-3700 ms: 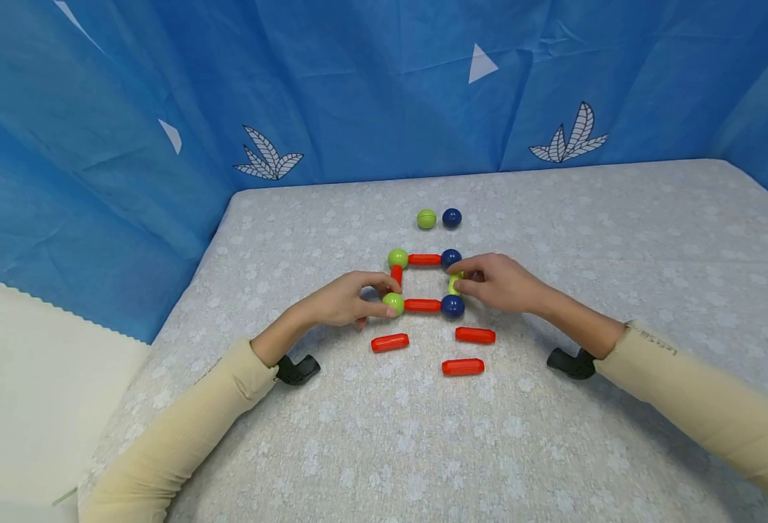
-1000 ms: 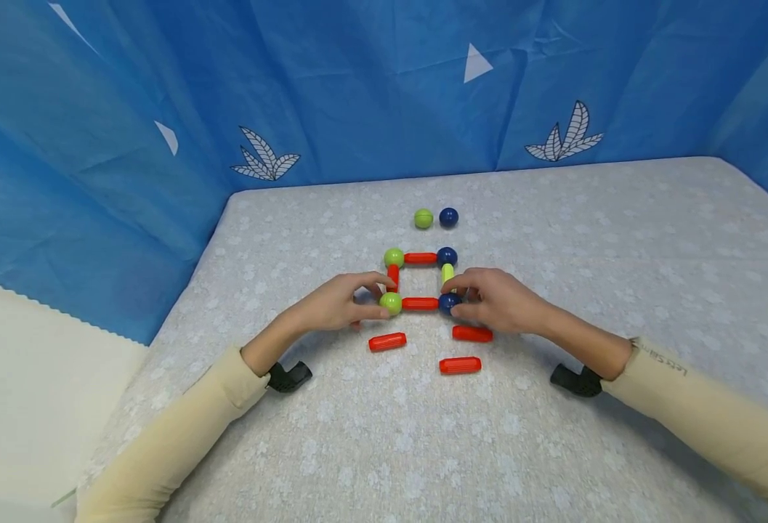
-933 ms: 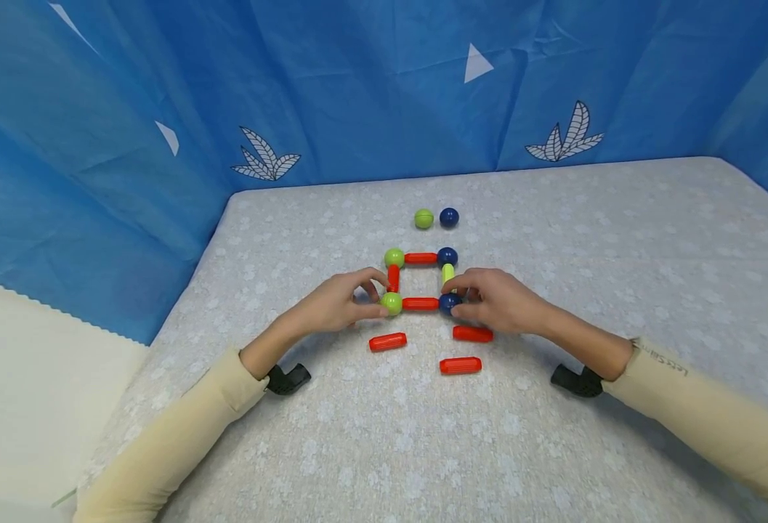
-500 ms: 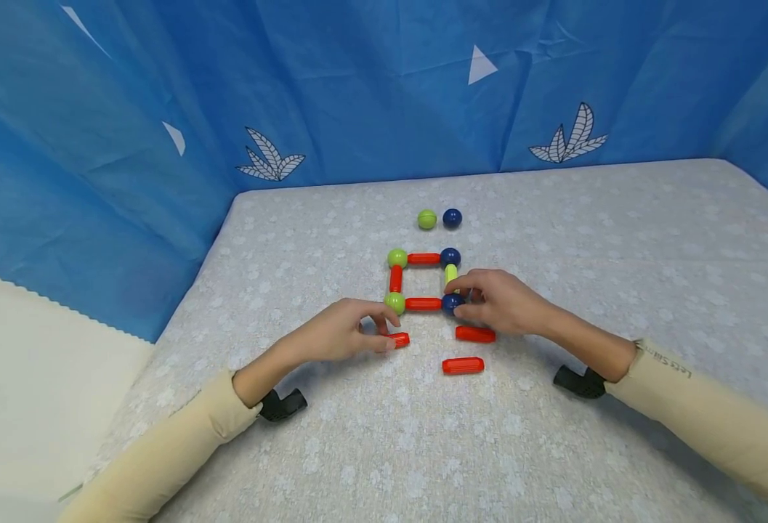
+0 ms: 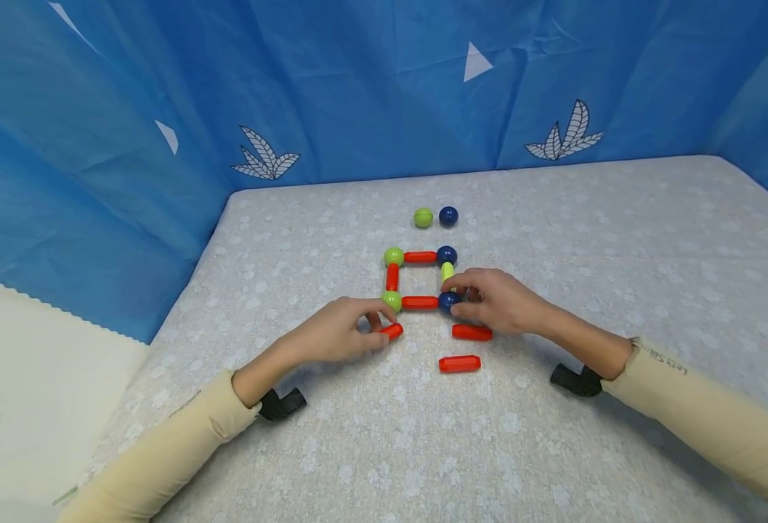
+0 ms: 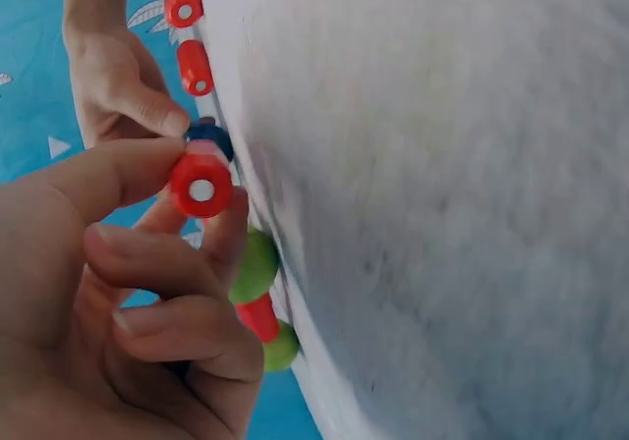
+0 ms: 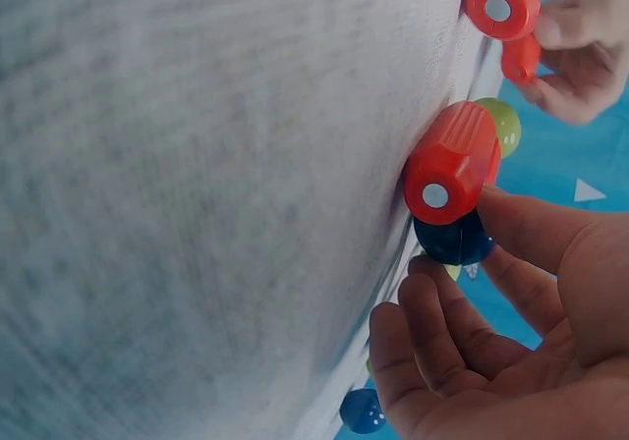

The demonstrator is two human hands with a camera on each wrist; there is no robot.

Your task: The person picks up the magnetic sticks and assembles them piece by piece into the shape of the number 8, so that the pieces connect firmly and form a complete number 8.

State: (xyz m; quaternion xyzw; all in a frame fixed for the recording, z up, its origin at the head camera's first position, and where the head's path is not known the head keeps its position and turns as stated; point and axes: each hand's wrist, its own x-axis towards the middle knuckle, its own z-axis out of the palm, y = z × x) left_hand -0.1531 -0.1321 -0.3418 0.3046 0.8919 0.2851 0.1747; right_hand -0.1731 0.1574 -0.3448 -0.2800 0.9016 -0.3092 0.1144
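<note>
My left hand (image 5: 338,330) pinches a red magnetic rod (image 5: 393,331) between thumb and forefinger, just in front of a square frame. In the left wrist view the rod's metal-tipped end (image 6: 201,190) faces the camera. My right hand (image 5: 501,299) holds the blue ball (image 5: 448,302) at the frame's near right corner, thumb in front and fingers behind. Green balls form the left corners, near (image 5: 391,300) and far (image 5: 393,257); another blue ball (image 5: 446,255) is the far right corner. Three sides are red rods; the right side is a yellow-green rod (image 5: 447,272), partly hidden by my fingers.
Two loose red rods, one close to the frame (image 5: 471,332) and one nearer me (image 5: 459,364), lie in front of my right hand. Behind the frame sit a loose green ball (image 5: 423,217) and a loose blue ball (image 5: 448,216). A blue curtain (image 5: 370,87) borders the patterned tabletop (image 5: 410,450).
My left hand has left the near green ball, moved toward me and picked up the left loose red rod, now tilted. Earlier, my right hand shifted from the yellow-green rod to the near blue ball.
</note>
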